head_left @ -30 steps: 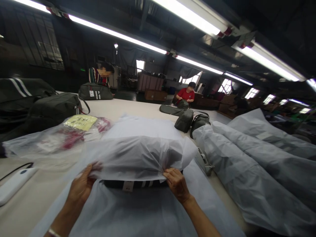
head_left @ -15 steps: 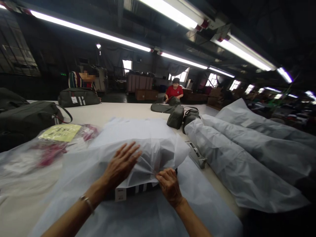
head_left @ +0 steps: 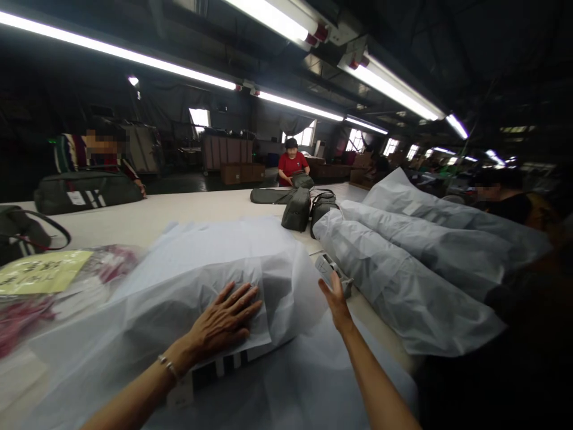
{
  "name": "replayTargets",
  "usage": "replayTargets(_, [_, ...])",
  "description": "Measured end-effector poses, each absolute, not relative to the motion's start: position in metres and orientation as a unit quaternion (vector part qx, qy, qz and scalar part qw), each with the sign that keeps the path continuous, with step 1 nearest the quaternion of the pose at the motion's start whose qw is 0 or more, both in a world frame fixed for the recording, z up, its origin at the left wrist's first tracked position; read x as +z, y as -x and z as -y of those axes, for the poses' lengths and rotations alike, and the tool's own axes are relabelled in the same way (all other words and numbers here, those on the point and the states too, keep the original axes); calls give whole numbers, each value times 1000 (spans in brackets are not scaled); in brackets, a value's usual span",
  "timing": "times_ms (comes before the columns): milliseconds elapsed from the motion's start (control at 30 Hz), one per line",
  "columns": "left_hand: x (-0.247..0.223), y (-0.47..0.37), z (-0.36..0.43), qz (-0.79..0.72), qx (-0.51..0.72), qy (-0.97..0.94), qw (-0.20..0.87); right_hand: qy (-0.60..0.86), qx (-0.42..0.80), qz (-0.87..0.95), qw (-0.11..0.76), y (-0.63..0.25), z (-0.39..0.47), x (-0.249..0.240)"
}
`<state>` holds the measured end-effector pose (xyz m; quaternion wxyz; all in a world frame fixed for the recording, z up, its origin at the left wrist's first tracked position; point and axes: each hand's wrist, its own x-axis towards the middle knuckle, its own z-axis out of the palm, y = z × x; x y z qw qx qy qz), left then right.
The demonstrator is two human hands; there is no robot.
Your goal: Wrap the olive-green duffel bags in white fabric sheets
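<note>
My left hand [head_left: 226, 319] lies flat with fingers spread, pressing on a translucent white plastic bag [head_left: 188, 301]. Under its folded edge a dark bag with white stripes [head_left: 219, 367] shows in part, and a pale tag [head_left: 181, 391] is visible through the plastic. To the right, my right hand [head_left: 336, 304] is raised off the bag, thumb and fingers apart. It is beside a grey tool that looks like a tape dispenser [head_left: 345, 285]; whether they touch I cannot tell.
Several wrapped bundles [head_left: 403, 286] lie along the right. Dark bags [head_left: 296, 210] stand at the back middle, with a striped duffel bag [head_left: 89, 190] back left. A clear packet with a yellow label [head_left: 45, 272] is at left. Two people sit across the pale table [head_left: 188, 206]; another is at far right.
My right hand has let go of the plastic edge and moved up and right to the grey tool. My left hand has come down flat on the plastic. The view has swung right.
</note>
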<state>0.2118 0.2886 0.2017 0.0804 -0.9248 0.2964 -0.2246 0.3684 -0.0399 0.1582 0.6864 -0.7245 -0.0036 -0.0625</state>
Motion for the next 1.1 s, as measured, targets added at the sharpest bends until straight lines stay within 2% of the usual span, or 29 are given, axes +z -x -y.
replayTargets(100, [203,-211,-288,-297,-227,924,80,676,27,1,736,-391,36,169])
replayTargets(267, [201,-210,-289,-300,-247,915,108,629,160,68,757,-382,33,181])
replayTargets(733, [199,-209,-286,-295,-214,928,72,643,43,-98,759,-349,92,130])
replayTargets(967, [199,-209,-287,-301,-226,924,67,662,103,-79,738,-339,94,140])
replayTargets(1100, [196,-212,-289,-304,-256,913,92,673,44,-101,731,-340,91,142])
